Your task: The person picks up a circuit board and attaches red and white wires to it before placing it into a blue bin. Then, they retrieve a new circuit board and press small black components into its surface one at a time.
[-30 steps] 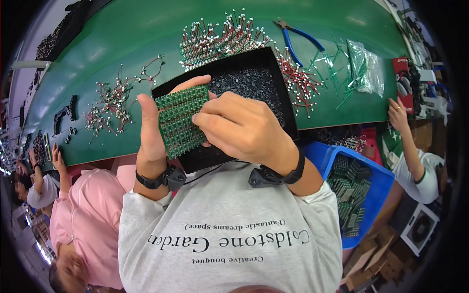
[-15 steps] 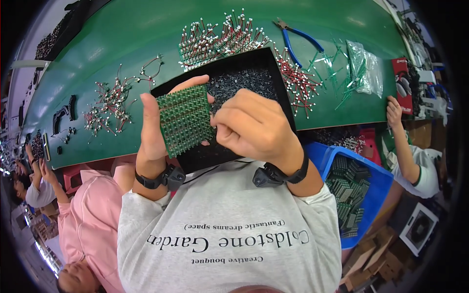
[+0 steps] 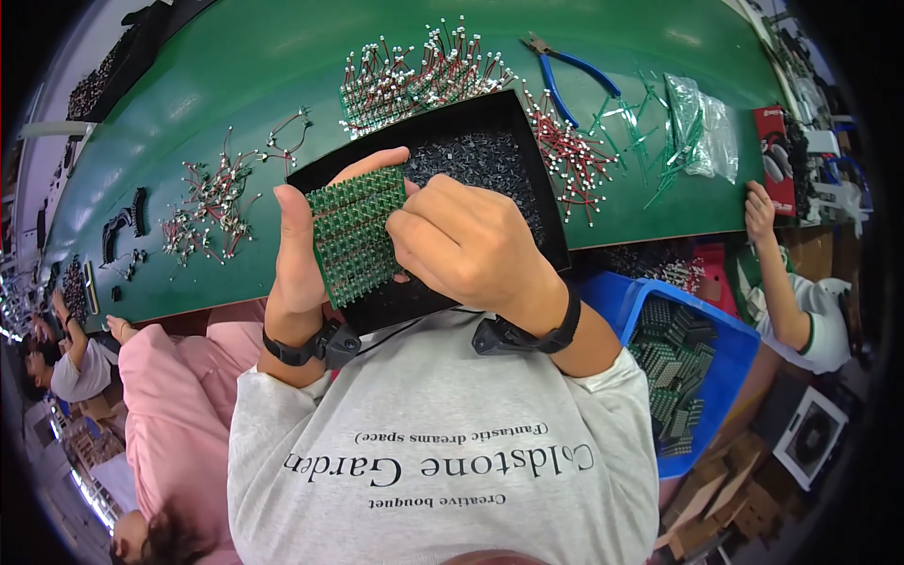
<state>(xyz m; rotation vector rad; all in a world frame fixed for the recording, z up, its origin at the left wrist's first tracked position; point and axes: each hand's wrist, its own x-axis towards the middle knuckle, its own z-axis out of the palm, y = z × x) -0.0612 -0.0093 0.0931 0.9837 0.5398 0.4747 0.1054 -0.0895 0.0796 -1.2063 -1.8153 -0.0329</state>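
My left hand (image 3: 299, 254) holds a green circuit board (image 3: 356, 235) upright by its left edge, thumb on the side and fingertips curling over the top. My right hand (image 3: 461, 247) is bunched against the board's right edge, fingertips pressed to its face; whether they pinch a part is hidden. Behind the hands lies a black tray (image 3: 535, 179) filled with small dark components, on the green table (image 3: 235, 85).
Bundles of red-wired parts (image 3: 414, 75) and blue-handled pliers (image 3: 574, 71) lie beyond the tray, with more wired parts (image 3: 212, 202) at the left. A blue bin (image 3: 730, 334) of green boards sits at my right. Other people work on either side.
The board and both hands have shifted slightly up and to the right over the tray; the grip on the board is the same.
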